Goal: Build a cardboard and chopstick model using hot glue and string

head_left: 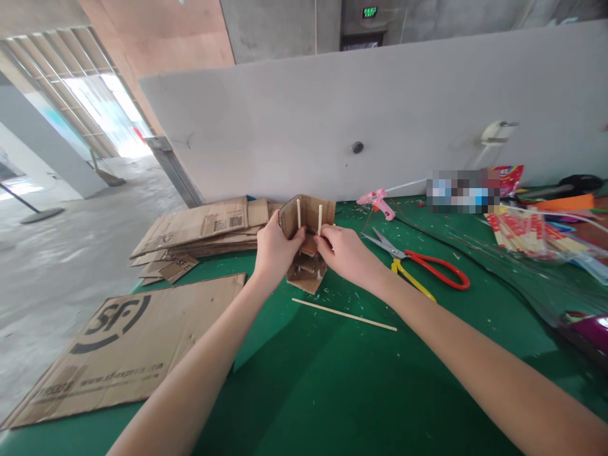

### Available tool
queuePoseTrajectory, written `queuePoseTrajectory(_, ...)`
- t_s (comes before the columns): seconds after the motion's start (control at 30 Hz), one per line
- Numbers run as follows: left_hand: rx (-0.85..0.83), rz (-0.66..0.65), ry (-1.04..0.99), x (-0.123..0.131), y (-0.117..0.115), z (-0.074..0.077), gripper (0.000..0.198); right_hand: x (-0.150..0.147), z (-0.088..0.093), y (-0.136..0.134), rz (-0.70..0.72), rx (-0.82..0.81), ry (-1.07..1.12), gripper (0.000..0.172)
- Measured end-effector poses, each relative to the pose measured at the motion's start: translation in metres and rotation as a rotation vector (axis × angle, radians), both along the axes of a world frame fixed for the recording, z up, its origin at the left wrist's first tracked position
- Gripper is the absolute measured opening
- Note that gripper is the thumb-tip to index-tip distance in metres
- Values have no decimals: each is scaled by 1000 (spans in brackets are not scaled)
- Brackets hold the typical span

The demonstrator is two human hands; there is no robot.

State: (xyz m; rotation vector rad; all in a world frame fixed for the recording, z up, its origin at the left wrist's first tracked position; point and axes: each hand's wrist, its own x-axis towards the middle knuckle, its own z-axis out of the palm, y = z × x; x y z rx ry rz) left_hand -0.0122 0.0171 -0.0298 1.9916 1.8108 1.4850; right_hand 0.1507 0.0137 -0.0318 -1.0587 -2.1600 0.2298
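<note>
Fingers of the left hand (277, 250) and right hand (342, 248) clamp a brown tiered cardboard structure (308, 246), likely steadying its upright pale wooden sticks (320, 219).

Left forearm (205, 370) and right forearm (456, 335): slim, bare, smooth, tapering toward far end. Left hand (276, 252) and right hand (346, 252): also bare.
</note>
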Motion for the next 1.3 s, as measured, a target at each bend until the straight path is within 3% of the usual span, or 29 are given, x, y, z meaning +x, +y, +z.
queuePoseTrajectory(0.8, 0, -19, -5, 0, -1, 2, 21, 0, -5, 0, 6, 29, -7, 20)
queuePoseTrajectory(0.93, 1, -45, -33, -3, 1, 1, 27, 0, -5, 1, 0, 13, 10, 20)
queuePoseTrajectory(1.07, -45, -171, -149, -6, 3, 0, 35, -2, -3, -5, -37, -24, 28, 17)
queuePoseTrajectory(1.13, -114, -315, -273, -6, 3, -4, 37, -1, -1, -9, -64, -53, -5, 18)
queuePoseTrajectory(1.23, -266, -590, -549, -5, 5, -14, 43, 3, 0, -14, -80, -94, -86, 34)
queuePoseTrajectory(1.3, -362, -702, -713, -6, 7, -21, 46, 8, 0, -12, -77, -121, -126, 36)
